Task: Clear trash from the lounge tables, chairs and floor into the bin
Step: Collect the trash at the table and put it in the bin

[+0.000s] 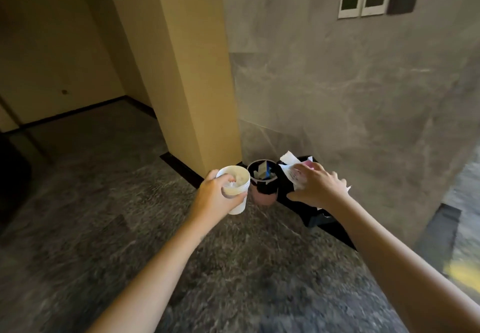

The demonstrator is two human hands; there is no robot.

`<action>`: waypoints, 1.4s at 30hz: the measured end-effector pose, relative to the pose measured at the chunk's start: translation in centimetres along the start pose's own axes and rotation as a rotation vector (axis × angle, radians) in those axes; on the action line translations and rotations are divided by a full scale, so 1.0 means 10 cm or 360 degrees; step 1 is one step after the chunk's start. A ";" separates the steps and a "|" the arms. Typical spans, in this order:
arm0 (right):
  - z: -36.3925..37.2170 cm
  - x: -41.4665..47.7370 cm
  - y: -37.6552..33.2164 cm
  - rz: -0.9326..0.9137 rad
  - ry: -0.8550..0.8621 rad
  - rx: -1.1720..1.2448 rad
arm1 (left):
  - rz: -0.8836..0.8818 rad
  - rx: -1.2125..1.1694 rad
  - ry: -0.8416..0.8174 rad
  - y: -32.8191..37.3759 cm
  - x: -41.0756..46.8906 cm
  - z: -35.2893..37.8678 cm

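White paper cup (241,204), upright with crumpled scraps inside, is in my left hand (220,199), whose fingers wrap the wall and hook over the rim. It sits just at nine o'clock of the small round bin (265,195). My right hand (315,186) grips a wad of crumpled paper (289,166), white with a pink patch, above a black bin bag (306,215) at three o'clock of that bin. I can't tell whether the wad touches the bag.

The round bin has a black liner over a pinkish body and holds a blue-and-white carton and other bits. It stands on the grey stone floor (130,202), in the corner between a yellow pillar (187,73) at eleven o'clock and a grey marbled wall (337,86) at one o'clock. Switch plates (363,4) sit high on that wall.

By my reading this is the dumping step: both loads are at the bin and neither is in yet. The next move calls for opening the right hand squarely over an opening so the paper drops in. The cup then needs to come across and be let go. The round bin looks fairly full, and light paper could drift onto the floor.
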State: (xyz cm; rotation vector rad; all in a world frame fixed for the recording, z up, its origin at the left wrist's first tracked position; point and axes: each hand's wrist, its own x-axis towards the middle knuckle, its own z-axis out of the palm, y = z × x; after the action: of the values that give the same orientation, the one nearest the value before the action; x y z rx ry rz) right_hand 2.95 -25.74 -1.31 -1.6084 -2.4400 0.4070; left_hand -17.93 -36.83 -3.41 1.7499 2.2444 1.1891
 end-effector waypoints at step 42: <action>4.97 8.94 1.18 0.0710 -0.0468 0.0160 | -0.0118 -0.0056 -0.0698 -5.35 7.07 6.16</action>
State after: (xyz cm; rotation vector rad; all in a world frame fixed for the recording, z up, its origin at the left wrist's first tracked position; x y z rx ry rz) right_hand -37.11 54.83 -51.38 -2.1772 -2.1812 0.8744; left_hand -56.48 52.42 -50.36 1.6953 1.9941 0.7340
